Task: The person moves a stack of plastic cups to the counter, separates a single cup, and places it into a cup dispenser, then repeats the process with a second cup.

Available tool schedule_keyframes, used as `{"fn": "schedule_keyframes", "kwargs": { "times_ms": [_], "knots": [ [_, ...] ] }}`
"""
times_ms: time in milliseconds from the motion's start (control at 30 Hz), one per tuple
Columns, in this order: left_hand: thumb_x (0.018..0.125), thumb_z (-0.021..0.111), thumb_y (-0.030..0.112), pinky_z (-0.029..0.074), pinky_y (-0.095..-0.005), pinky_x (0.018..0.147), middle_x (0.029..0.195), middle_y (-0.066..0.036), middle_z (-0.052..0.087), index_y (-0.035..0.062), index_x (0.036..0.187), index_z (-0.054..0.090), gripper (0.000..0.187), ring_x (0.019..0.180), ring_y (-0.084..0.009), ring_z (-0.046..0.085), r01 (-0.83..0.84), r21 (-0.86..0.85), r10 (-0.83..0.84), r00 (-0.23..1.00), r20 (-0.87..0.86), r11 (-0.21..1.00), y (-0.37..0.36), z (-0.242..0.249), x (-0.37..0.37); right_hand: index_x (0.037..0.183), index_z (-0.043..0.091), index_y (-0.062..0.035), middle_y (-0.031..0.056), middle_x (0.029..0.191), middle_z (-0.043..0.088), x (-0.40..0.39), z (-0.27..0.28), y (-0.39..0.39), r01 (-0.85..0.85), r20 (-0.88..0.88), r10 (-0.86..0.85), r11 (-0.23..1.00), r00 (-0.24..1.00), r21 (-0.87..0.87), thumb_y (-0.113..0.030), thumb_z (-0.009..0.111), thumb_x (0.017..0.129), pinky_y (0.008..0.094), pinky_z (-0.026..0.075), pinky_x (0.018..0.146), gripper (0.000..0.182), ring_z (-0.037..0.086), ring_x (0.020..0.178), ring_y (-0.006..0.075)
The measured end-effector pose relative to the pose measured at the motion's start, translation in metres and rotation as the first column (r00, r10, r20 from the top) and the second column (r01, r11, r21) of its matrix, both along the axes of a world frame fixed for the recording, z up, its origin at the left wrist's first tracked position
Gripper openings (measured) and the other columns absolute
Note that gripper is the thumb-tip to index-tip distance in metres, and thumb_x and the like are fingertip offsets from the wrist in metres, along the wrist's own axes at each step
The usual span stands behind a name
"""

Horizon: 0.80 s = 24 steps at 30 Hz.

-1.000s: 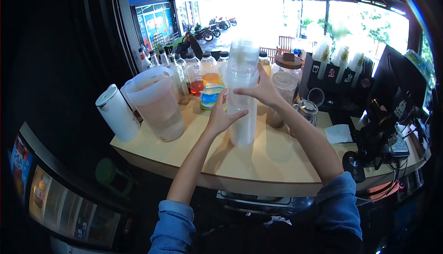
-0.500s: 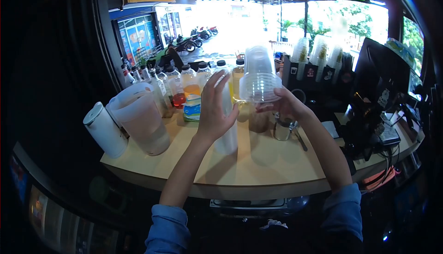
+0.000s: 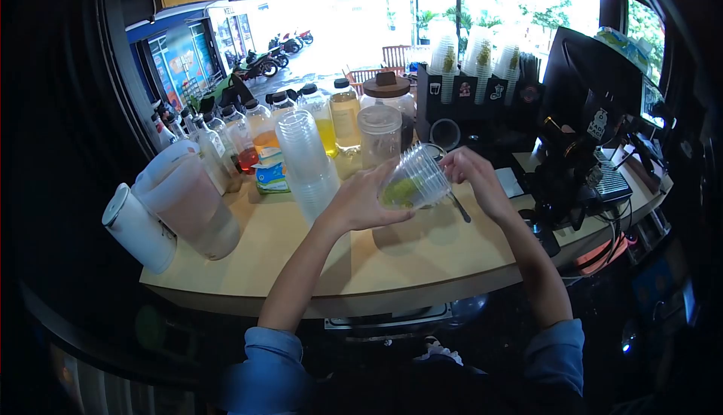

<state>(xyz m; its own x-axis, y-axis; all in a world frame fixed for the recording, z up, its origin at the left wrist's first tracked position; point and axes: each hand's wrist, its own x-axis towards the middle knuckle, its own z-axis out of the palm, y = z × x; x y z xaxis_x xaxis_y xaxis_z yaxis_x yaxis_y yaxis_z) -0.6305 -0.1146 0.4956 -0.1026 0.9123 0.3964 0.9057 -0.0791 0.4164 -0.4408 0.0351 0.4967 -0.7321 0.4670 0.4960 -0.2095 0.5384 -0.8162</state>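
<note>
My left hand is wrapped round a short stack of clear plastic cups with a green print, held tilted above the counter. At the rims of these cups, the fingers of my right hand are closed and pinching. Left of my hands a taller stack of clear plastic cups stands upright on the counter. Behind the held cups is a clear lidded jar. A dark-handled utensil lies beyond them, partly hidden.
A large translucent pitcher and a white jug stand at the left of the wooden counter. Several bottles line the back. A black cup holder and a coffee machine are to the right.
The clear cup stack my right hand held now stands on the counter at left. My left hand, empty before, has taken hold of green-printed cups, and my right hand has come to their rims.
</note>
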Motion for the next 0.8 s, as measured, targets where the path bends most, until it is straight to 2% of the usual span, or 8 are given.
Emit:
{"fn": "schedule_keyframes", "kwargs": {
  "times_ms": [33, 100, 133, 300, 400, 467, 633, 800],
  "knots": [
    [0.062, 0.074, 0.044, 0.045, -0.0395, 0.091, 0.113, -0.02, 0.058, 0.0059, 0.127, 0.044, 0.082, 0.103, -0.0361, 0.056, 0.002, -0.004, -0.002, 1.0, 0.009, 1.0, 0.001, 0.0, 0.001, 0.099, 0.061, -0.0019, 0.0043, 0.08, 0.061, 0.002, -0.004, -0.008, 0.002, 0.009, -0.002, 1.0, 1.0, -0.004, -0.03, 0.05, 0.093, 0.0247, 0.042, 0.071, 0.031, 0.051, 0.075, 0.0075],
    [0.062, 0.075, 0.044, 0.044, -0.0409, 0.091, 0.113, -0.022, 0.058, 0.0051, 0.128, 0.043, 0.083, 0.103, -0.0352, 0.057, 0.125, -0.177, -0.103, 0.987, 0.127, 0.976, 0.001, -0.003, 0.005, 0.098, 0.061, -0.0019, 0.0045, 0.081, 0.062, 0.003, -0.018, -0.021, -0.14, 0.092, 0.123, 0.968, 0.988, 0.208, -0.025, 0.054, 0.091, 0.0255, 0.043, 0.071, 0.025, 0.053, 0.074, 0.0077],
    [0.062, 0.075, 0.044, 0.044, -0.0409, 0.091, 0.113, -0.022, 0.058, 0.0051, 0.128, 0.043, 0.083, 0.103, -0.0352, 0.057, 0.127, -0.191, -0.101, 0.985, 0.142, 0.973, 0.001, -0.011, 0.005, 0.095, 0.062, -0.0005, 0.005, 0.083, 0.063, 0.001, -0.025, -0.026, -0.165, 0.089, 0.161, 0.986, 0.983, 0.037, -0.02, 0.056, 0.091, 0.0256, 0.044, 0.072, 0.021, 0.055, 0.077, 0.0083],
    [0.06, 0.079, 0.041, 0.044, -0.0377, 0.091, 0.114, -0.019, 0.058, 0.0036, 0.126, 0.045, 0.083, 0.106, -0.0315, 0.057, 0.018, 0.051, -0.03, 0.969, 0.244, 0.999, -0.008, -0.059, 0.003, 0.097, 0.062, 0.0021, 0.0063, 0.084, 0.065, -0.006, -0.061, -0.024, -0.086, 0.088, 0.118, 0.949, 0.989, -0.302, -0.022, 0.051, 0.094, 0.0266, 0.046, 0.076, 0.027, 0.059, 0.082, 0.0102],
    [0.059, 0.081, 0.034, 0.045, -0.0364, 0.091, 0.114, -0.018, 0.058, 0.003, 0.123, 0.048, 0.078, 0.106, -0.0297, 0.057, 0.038, -0.06, -0.017, 0.945, 0.326, 0.997, -0.013, -0.086, -0.006, 0.101, 0.06, 0.0021, 0.0063, 0.087, 0.064, -0.009, -0.092, -0.021, -0.143, 0.111, 0.188, 0.934, 0.976, -0.326, -0.025, 0.048, 0.095, 0.0269, 0.046, 0.08, 0.03, 0.059, 0.084, 0.0108],
    [0.059, 0.081, 0.033, 0.045, -0.0364, 0.091, 0.114, -0.018, 0.057, 0.0024, 0.122, 0.049, 0.076, 0.106, -0.0302, 0.057, 0.037, -0.067, -0.013, 0.943, 0.331, 0.997, -0.016, -0.096, -0.009, 0.104, 0.059, 0.002, 0.0065, 0.092, 0.064, -0.012, -0.103, -0.028, -0.172, 0.055, 0.233, 0.84, 0.971, -0.515, -0.027, 0.047, 0.096, 0.027, 0.045, 0.082, 0.033, 0.058, 0.086, 0.0108],
    [0.062, 0.081, 0.031, 0.046, -0.0351, 0.088, 0.113, -0.017, 0.059, 0.0006, 0.121, 0.05, 0.073, 0.102, -0.0285, 0.058, 0.039, -0.014, -0.033, 0.95, 0.311, 0.999, -0.02, -0.11, -0.016, 0.107, 0.059, 0.0021, 0.0054, 0.096, 0.063, -0.013, -0.118, -0.025, -0.205, 0.098, 0.28, 0.86, 0.955, -0.467, -0.024, 0.047, 0.096, 0.027, 0.043, 0.086, 0.031, 0.056, 0.09, 0.0102],
    [0.069, 0.078, 0.031, 0.047, -0.0296, 0.079, 0.102, -0.017, 0.063, -0.002, 0.12, 0.053, 0.066, 0.089, -0.0192, 0.06, 0.078, -0.109, 0.003, 0.798, 0.602, 0.991, -0.019, -0.122, -0.027, 0.107, 0.059, 0.002, 0.0046, 0.098, 0.062, -0.01, -0.129, -0.021, -0.228, 0.109, 0.303, 0.871, 0.947, -0.435, -0.022, 0.047, 0.096, 0.027, 0.041, 0.089, 0.029, 0.054, 0.095, 0.0102]
  ]
}}
